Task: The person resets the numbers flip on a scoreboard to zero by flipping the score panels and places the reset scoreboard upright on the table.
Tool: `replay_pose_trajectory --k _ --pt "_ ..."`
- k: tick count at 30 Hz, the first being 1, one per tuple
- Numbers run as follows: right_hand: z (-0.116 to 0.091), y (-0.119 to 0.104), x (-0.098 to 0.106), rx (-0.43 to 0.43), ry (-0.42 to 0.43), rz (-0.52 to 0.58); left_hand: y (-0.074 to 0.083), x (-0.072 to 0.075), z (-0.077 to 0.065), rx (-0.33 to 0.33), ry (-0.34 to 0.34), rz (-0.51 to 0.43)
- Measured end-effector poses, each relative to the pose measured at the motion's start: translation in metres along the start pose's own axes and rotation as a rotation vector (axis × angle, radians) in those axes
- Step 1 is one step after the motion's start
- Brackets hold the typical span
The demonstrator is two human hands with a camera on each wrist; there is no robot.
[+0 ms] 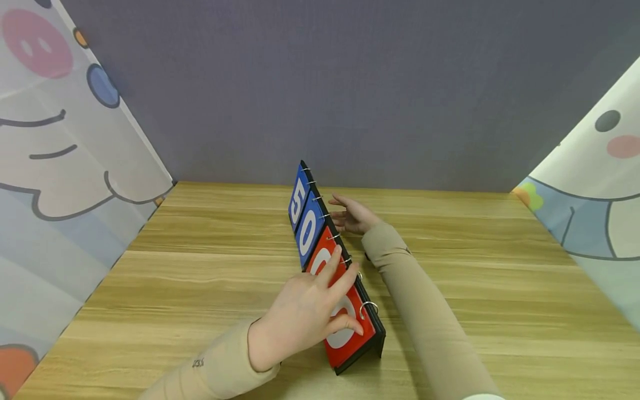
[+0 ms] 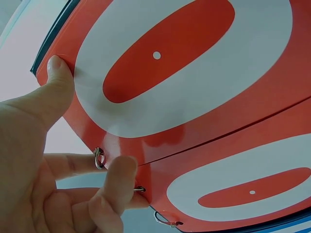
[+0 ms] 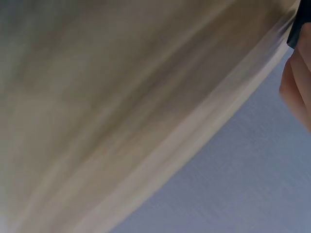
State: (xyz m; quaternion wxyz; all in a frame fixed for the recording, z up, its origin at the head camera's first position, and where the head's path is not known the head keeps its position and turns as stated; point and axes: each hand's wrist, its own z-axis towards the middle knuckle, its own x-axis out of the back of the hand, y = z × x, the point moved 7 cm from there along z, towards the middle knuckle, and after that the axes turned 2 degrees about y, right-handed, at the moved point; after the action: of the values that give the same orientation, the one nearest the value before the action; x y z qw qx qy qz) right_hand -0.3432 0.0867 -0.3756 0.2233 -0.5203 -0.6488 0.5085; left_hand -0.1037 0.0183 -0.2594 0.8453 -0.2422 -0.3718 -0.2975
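A tabletop flip scoreboard (image 1: 325, 244) stands tent-like on the wooden table, its numbered face turned left. Blue cards with 5 and 0 are at the far end, and two red 0 cards (image 2: 189, 111) at the near end. My left hand (image 1: 305, 311) reaches across the red cards and pinches the ringed edge. In the left wrist view its thumb (image 2: 58, 80) lies on the front of a red card, with some fingers behind the edge. My right hand (image 1: 352, 214) is behind the board, fingers loosely extended towards its back. In the right wrist view, those fingers overlap a black edge (image 3: 299, 29).
Metal rings (image 1: 369, 306) run along the scoreboard's top edge. The wooden table (image 1: 215, 250) extends to both sides. A grey panel (image 1: 350, 94) rises behind it, with cartoon-printed sheets (image 1: 65, 166) at the left and right.
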Motion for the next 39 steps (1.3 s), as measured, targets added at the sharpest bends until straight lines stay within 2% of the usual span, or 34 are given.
replay_pose_trajectory --k 3,6,9,10,14,15,17,18,21,23,25,29,30,32,33,36,37,39 --pt "0.009 0.005 0.008 -0.008 -0.045 0.090 0.000 0.000 -0.001 0.002 0.004 0.000" --pt "0.013 0.010 0.016 -0.083 0.023 0.212 0.000 0.001 -0.001 0.002 0.005 -0.004" --pt "0.034 0.022 0.041 -0.134 0.132 0.324 -0.001 0.001 -0.002 0.002 0.007 -0.010" --pt "0.050 0.029 0.056 -0.136 0.173 0.349 -0.001 0.001 -0.001 0.001 0.007 -0.010" --pt "0.145 0.062 0.130 -0.055 0.105 0.398 0.000 0.001 -0.002 0.000 0.014 -0.009" --pt "0.176 0.074 0.153 -0.032 0.071 0.394 0.000 0.001 -0.002 0.000 0.015 -0.010" --pt "0.202 0.082 0.174 -0.011 0.051 0.372 0.000 0.001 -0.002 0.001 0.019 -0.013" --pt "0.204 0.082 0.178 -0.011 0.072 0.347 0.000 0.001 -0.002 0.000 0.020 -0.014" --pt "0.189 0.075 0.180 -0.025 0.145 0.281 0.000 0.002 -0.001 -0.007 0.023 -0.014" --pt "0.141 0.055 0.159 -0.037 0.219 0.234 0.000 0.002 0.000 -0.014 0.024 -0.013" --pt "0.120 0.042 0.154 -0.033 0.249 0.223 0.000 0.002 0.001 -0.023 0.025 -0.009" --pt "0.099 0.022 0.151 -0.033 0.251 0.224 -0.001 0.002 0.002 -0.040 0.035 -0.007" --pt "0.107 0.021 0.156 -0.010 0.222 0.211 -0.001 0.002 0.002 -0.043 0.037 -0.007" --pt "0.075 0.002 0.134 0.006 0.279 0.104 -0.001 0.002 0.002 -0.048 0.038 -0.011" --pt "0.050 -0.010 0.117 0.025 0.327 0.051 -0.001 0.002 0.002 -0.049 0.037 -0.013" --pt "-0.013 -0.041 0.075 0.083 0.489 -0.117 -0.001 0.002 0.003 -0.049 0.032 -0.022" --pt "-0.030 -0.048 0.066 0.071 0.558 -0.156 -0.001 0.002 0.003 -0.048 0.031 -0.025" --pt "-0.038 -0.053 0.062 0.108 0.595 -0.166 -0.002 0.002 0.003 -0.047 0.029 -0.023"
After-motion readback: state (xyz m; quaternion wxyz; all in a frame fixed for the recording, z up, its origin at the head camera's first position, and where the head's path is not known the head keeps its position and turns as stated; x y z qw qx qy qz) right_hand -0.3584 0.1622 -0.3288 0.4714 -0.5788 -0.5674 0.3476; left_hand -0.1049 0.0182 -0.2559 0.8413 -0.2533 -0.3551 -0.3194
